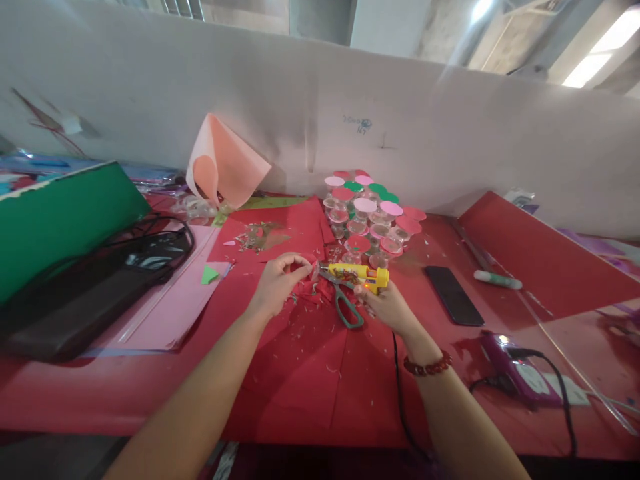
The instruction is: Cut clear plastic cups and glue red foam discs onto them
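My right hand (387, 305) is closed round a yellow glue gun (357, 274), whose nozzle points left toward my left hand. My left hand (280, 280) pinches a small piece I cannot make out, just at the gun's tip. Green-handled scissors (345, 303) lie on the red paper (300, 373) between my hands. The glue gun's black cord (399, 387) runs down toward me.
A pile of clear cups with pink, red and green round lids (367, 213) stands behind. A black phone (453, 295), a glue stick (497, 280) and a purple glue gun (520, 373) lie right. A black box (85, 293), green board (60, 213) and pink sheets (175, 293) lie left.
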The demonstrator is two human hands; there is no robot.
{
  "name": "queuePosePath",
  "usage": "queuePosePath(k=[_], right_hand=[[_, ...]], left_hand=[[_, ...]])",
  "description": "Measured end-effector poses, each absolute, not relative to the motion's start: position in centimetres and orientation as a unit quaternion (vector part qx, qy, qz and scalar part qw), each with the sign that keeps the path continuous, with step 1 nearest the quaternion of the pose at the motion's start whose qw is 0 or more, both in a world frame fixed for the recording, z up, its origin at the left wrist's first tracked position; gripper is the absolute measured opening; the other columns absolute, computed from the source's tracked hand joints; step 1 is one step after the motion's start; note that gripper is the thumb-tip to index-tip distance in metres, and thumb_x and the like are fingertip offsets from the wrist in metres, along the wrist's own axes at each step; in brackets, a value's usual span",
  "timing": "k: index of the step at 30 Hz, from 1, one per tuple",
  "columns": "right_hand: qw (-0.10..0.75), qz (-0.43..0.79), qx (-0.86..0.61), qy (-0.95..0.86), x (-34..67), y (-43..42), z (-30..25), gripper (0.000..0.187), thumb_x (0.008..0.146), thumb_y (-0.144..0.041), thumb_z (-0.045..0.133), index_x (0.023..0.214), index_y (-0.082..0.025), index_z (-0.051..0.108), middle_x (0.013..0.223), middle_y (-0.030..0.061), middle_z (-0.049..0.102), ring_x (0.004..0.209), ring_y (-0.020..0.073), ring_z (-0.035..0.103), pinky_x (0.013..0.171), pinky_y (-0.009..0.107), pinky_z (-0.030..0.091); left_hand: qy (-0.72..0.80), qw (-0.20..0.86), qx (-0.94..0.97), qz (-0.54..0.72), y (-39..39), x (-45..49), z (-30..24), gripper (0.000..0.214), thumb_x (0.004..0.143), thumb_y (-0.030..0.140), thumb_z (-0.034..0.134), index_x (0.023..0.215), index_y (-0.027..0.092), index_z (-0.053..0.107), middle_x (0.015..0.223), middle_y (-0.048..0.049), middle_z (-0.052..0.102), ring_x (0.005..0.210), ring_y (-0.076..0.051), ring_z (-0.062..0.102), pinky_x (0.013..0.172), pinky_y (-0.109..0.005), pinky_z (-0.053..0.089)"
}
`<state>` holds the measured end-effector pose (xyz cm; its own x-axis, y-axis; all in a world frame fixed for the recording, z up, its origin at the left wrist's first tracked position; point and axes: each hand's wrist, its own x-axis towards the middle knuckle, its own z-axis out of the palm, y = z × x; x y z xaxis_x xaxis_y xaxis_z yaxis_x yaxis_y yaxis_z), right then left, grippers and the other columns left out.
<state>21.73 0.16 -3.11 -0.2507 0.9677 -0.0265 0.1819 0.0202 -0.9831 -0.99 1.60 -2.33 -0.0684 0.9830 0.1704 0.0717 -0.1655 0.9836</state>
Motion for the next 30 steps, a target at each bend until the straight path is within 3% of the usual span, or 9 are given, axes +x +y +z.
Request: queuePosePath(k=[9, 18, 30], right_hand=[[0.371, 0.511, -0.466, -0.62, 21.73, -0.17, -2.7, 0.039, 0.073, -0.056, 0.065, 0.072, -0.019, 0.052, 0.048, -0.008, 0.038, 0.04, 0.006, 0.031, 0.038, 0.02, 0.026], [0.365, 0.486, -0.458, -0.649, 21.56, -0.32, -2.7, 0.041, 0.075, -0.055, 0.065, 0.086, -0.016, 0.06, 0.052, -0.0078, 0.039, 0.045, 0.0065, 0.032, 0.042, 0.02, 0.027], [0.368, 0.47, -0.452, -0.663, 21.67, -0.28, -3.12, 0.036, 0.078, -0.05, 0.064, 0.091, -0.016, 0.064, 0.055, -0.0063, 0.04, 0.049, 0.0081, 0.032, 0.046, 0.021, 0.029]], left_hand=[[0.503, 0.41, 0.531, 0.544, 1.46, -1.02, -2.23, 0.012, 0.068, 0.031, 0.07, 0.07, 0.019, 0.069, 0.078, -0.004, 0.068, 0.073, -0.017, 0.057, 0.07, -0.031, 0.044], [0.508, 0.407, 0.523, 0.551, 1.47, -0.94, -2.26, 0.012, 0.067, 0.031, 0.07, 0.069, 0.019, 0.069, 0.075, -0.0035, 0.068, 0.071, -0.016, 0.057, 0.068, -0.03, 0.044], [0.518, 0.397, 0.517, 0.554, 1.52, -0.93, -2.3, 0.013, 0.068, 0.032, 0.069, 0.068, 0.019, 0.068, 0.076, -0.0038, 0.067, 0.073, -0.017, 0.058, 0.07, -0.031, 0.044]])
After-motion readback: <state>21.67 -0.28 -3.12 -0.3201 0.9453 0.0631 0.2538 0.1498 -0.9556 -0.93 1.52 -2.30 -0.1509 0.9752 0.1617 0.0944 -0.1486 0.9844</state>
